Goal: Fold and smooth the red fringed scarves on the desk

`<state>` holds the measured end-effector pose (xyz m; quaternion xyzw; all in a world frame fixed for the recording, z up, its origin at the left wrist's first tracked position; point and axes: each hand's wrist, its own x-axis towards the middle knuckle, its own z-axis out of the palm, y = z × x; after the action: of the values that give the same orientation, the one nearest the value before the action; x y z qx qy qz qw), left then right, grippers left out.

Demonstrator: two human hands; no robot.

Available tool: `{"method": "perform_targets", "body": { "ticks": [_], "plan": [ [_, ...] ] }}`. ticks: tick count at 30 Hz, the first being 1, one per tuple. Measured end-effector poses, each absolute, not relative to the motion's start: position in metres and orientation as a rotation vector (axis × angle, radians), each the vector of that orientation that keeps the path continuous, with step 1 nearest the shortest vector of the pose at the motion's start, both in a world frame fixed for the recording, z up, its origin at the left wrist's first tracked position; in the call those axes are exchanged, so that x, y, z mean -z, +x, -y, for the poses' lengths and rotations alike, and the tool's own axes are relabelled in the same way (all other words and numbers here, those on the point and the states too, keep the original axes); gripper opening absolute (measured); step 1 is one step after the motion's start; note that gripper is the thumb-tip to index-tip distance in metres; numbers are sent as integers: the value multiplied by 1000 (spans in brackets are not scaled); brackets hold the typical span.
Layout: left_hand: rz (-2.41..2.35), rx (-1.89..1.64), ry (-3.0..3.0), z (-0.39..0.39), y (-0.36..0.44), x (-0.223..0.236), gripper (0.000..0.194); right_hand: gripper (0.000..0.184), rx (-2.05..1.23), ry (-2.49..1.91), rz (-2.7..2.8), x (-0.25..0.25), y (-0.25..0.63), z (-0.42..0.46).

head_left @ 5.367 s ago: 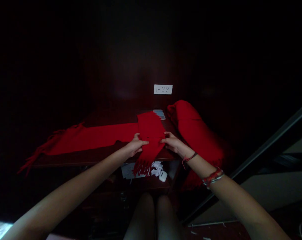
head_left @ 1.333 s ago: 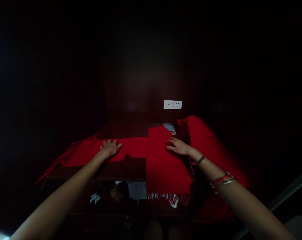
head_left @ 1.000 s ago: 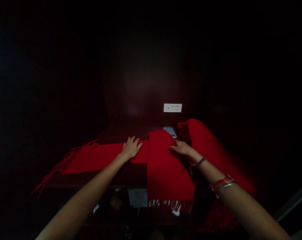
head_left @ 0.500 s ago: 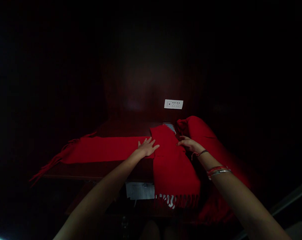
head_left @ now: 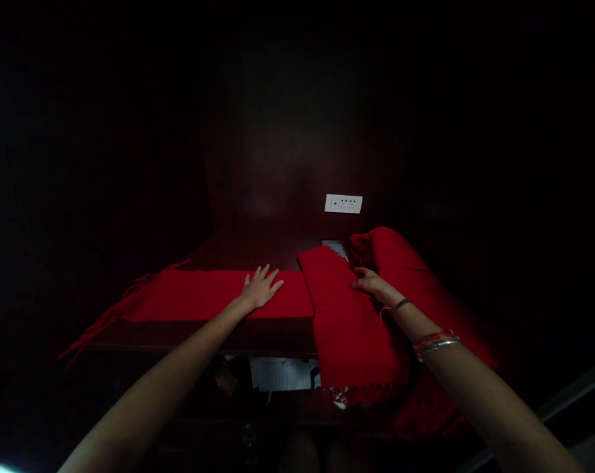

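A red fringed scarf point(head_left: 194, 295) lies on the dark table, its left part flat and its tassels hanging off to the left. On the right, a folded part point(head_left: 351, 315) crosses toward me, with its fringe over the front edge. My left hand point(head_left: 261, 289) rests palm down on the flat part, fingers spread. My right hand point(head_left: 371, 284) is at the right edge of the folded part, fingers apart and touching or just above the cloth; the fingertips are partly hard to make out. Beside it lies a larger bundle of red cloth point(head_left: 400, 263).
A white wall socket point(head_left: 343, 203) is set in the dark wall behind. A small bluish item point(head_left: 333, 247) lies behind the folded cloth. Below the table's front edge point(head_left: 258, 351) are pale papers point(head_left: 280, 374). Most of the surroundings are very dark.
My left hand has slid left along the flat part, away from the fold. The folded part's near end has shifted to the right. My right hand has barely moved.
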<state>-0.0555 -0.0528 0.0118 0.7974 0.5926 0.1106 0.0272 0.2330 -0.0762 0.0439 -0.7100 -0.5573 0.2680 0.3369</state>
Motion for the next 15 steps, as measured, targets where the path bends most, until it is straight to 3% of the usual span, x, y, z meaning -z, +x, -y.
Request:
{"method": "perform_targets", "body": {
  "ticks": [6, 10, 15],
  "plan": [
    [-1688, -151, 2463, 49, -39, -9, 58, 50, -333, -2014, 1586, -75, 220, 72],
    [-1692, -386, 2548, 43, -73, -20, 49, 43, -91, -1990, 1772, -112, 183, 79],
    [-2064, -628, 2197, 43, -147, -47, 44, 34, 150, -1922, 2078, -141, 83, 87]
  ]
}}
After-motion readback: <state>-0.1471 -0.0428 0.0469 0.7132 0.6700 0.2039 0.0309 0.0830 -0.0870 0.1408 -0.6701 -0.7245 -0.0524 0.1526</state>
